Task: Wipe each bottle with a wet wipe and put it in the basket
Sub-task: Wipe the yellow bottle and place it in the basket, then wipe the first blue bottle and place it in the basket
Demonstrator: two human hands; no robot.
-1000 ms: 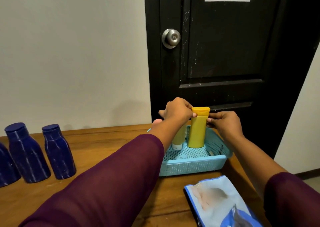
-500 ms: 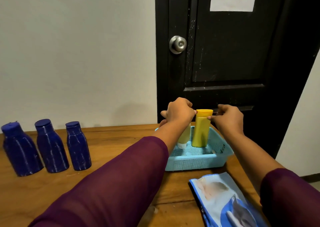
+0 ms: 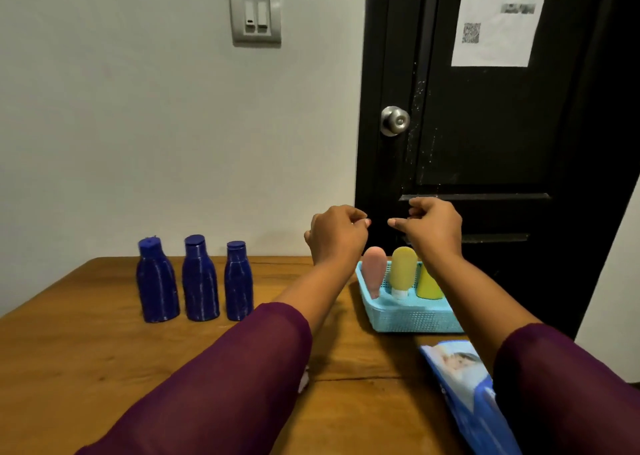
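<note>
Pale grey wall (image 3: 138, 125) fills the left of the view and a black door (image 3: 485, 125) the right, with a wooden table (image 3: 86, 350) pushed up against both. Two arms in purple sleeves (image 3: 214, 385) reach forward over the tabletop. A blue pack of wet wipes (image 3: 460, 378) lies at the near right, partly under the right sleeve. Just behind it sits the light blue basket (image 3: 408, 316), which holds a pink tube (image 3: 374, 276), a yellow tube (image 3: 403, 272) and a yellow bottle (image 3: 427, 286), all standing upright. Three dark blue bottles (image 3: 200, 279) stand in a row on the table, well to the left of the basket. The left hand (image 3: 337, 236) and right hand (image 3: 434, 231) hang in the air above the basket, close together but apart, fingers curled in, holding nothing that can be seen. A printed sheet (image 3: 498, 18), a light switch (image 3: 255, 16) and a metal knob (image 3: 394, 120) complete the background.
</note>
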